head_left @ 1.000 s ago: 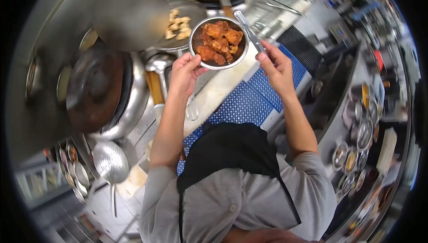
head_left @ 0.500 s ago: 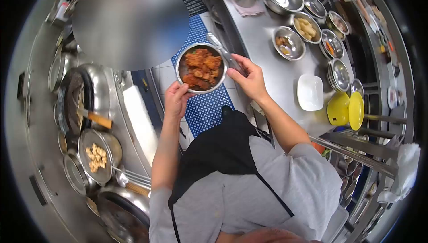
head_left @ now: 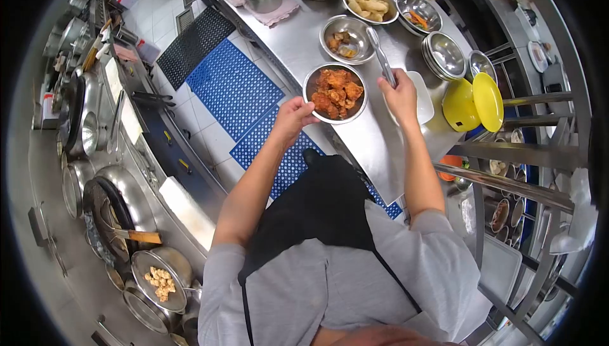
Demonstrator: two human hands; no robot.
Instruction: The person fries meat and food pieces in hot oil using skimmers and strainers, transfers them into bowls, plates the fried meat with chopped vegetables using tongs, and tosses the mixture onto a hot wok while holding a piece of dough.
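Since a half second ago, the steel bowl (head_left: 356, 114) of fried chicken (head_left: 336, 92) has moved from over the blue mat (head_left: 235, 86) to the edge of the table (head_left: 288, 45), and our right hand (head_left: 399, 95) has come away from its rim. Our left hand (head_left: 295, 119) keeps its grip on the near left side of the bowl, thumb over the rim. Our right grip is clasped around the tongs (head_left: 381, 54), which point away from us, well clear of the chicken. The bowl appears over the table's corner (whether it rests there or hangs just above, we cannot tell).

Just beyond it we see a smaller-filled bowl (head_left: 361, 43) with a few brown pieces. A white dish (head_left: 424, 106) sits partly behind our right hand, and to its right stand a yellow pot (head_left: 460, 108) and a yellow lid (head_left: 488, 102).
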